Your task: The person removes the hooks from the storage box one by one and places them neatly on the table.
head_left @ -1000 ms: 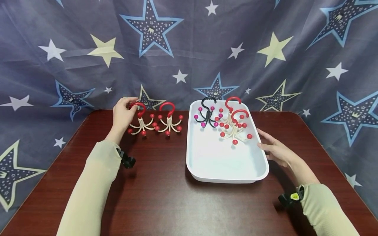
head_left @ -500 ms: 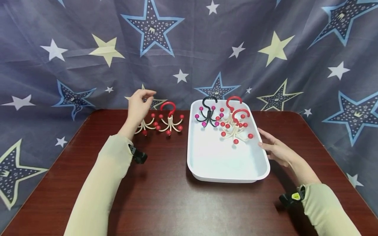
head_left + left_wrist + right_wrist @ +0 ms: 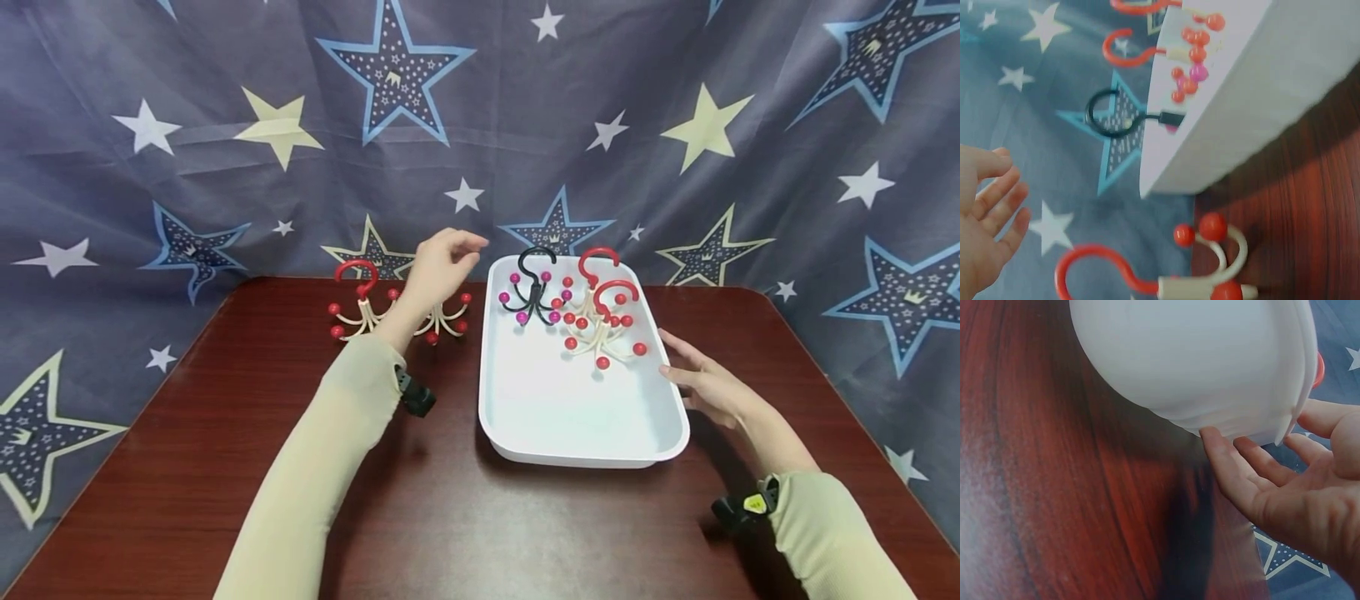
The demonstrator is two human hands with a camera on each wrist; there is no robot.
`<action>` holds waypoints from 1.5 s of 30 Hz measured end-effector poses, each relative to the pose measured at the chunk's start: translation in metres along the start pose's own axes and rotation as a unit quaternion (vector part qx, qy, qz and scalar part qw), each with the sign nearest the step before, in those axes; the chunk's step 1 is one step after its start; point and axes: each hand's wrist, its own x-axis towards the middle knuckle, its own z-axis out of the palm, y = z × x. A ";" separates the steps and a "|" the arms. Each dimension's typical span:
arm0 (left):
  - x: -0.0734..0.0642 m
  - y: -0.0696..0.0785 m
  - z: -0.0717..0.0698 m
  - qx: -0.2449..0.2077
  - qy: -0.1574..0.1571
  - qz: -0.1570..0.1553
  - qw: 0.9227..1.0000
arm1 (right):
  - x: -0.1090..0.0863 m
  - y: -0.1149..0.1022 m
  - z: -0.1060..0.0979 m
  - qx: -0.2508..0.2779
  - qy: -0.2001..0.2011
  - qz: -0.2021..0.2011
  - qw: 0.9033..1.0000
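My left hand [image 3: 442, 265] hovers in the air left of a white tray [image 3: 570, 417], holding nothing, its fingers loosely bent. Beneath its wrist, a cream multi-arm hanger hook [image 3: 438, 317] with red balls is partly covered in the head view; its red hook shows in the left wrist view. Another such hanger [image 3: 365, 310] stands farther left on the table. Inside the tray's far half are a black hanger with magenta balls [image 3: 536, 300] and two cream-and-red hangers [image 3: 602, 333]. My right hand [image 3: 1297, 487] touches the tray's right side, thumb by the rim and extended fingers against the outer wall.
The dark red wooden table [image 3: 420, 517] ends at a grey star-print cloth [image 3: 465, 100] hanging behind it. Each wrist carries a black strap-on camera [image 3: 416, 395].
My left hand lets go of the left hanger's red hook and moves right, across the second hanger toward the tray. My right hand stays at the tray's side.
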 end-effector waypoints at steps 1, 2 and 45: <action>0.001 0.005 0.003 0.000 -0.008 0.001 1.000 | 0.000 0.000 0.000 0.000 0.001 -0.001 1.000; 0.003 0.009 0.007 -0.001 -0.015 0.003 1.000 | 0.000 0.000 -0.001 0.000 0.001 -0.002 1.000; 0.010 0.094 0.141 0.054 -0.197 0.015 0.979 | -0.001 -0.002 0.003 -0.014 0.003 -0.002 1.000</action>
